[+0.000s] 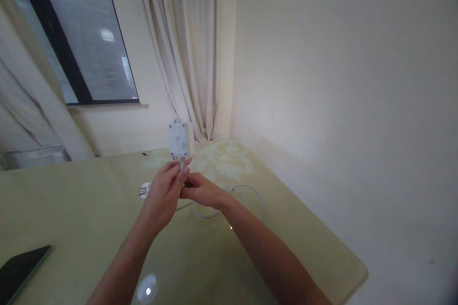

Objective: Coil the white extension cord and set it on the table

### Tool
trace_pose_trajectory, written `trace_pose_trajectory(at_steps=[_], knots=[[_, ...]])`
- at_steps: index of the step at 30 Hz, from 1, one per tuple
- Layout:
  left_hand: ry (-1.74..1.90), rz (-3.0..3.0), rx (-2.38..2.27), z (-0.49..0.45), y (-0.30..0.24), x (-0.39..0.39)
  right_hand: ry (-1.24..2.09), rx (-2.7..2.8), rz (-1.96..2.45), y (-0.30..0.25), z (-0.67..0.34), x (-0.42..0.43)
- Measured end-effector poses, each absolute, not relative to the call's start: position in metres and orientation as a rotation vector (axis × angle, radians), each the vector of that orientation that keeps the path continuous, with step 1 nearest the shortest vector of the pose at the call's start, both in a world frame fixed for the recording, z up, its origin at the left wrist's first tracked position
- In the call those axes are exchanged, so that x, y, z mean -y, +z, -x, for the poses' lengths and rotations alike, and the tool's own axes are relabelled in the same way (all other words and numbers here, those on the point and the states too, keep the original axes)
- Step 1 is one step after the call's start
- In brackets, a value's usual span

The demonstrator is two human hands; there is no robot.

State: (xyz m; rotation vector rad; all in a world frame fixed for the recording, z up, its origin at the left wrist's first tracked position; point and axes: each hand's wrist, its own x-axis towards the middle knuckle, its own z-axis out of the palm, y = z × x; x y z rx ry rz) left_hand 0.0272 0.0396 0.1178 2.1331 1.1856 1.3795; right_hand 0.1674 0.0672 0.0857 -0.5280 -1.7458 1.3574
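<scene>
A white power strip (179, 138) stands up above my hands, with its back and corner screws facing me. My left hand (165, 189) is closed around its white cord just below the box. Close against it, my right hand (203, 191) has its fingers curled at the same stretch of cord, partly behind the left. The cord (265, 205) runs off in loose loops across the table, passing behind my right wrist. To the left of my left hand is a white plug (145, 190), its metal prongs pointing left.
The pale green table (78, 200) has its right edge along a plain wall (339, 81). A dark flat device (21, 269) lies at the lower left. A small black piece (144, 154) rests near the far edge. Curtains (193, 47) and a window (86, 33) stand behind.
</scene>
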Motion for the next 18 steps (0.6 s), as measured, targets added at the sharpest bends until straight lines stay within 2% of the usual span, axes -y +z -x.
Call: trace_pose_trajectory(at_steps=[7,13,18], knots=[[1.275,-2.25,-1.318,-0.027,0.121,-0.034,1.337,1.706,0.552,0.091,-0.173,-0.065],[0.954,-2.463,-1.615,-0.023,0.118,-0.033,1.264,1.424,0.736,0.099,-0.178,-0.067],[1.0,-2.623,-1.687,-0.021,0.117,-0.036,1.185,1.219,0.79,0.099,-0.187,-0.077]])
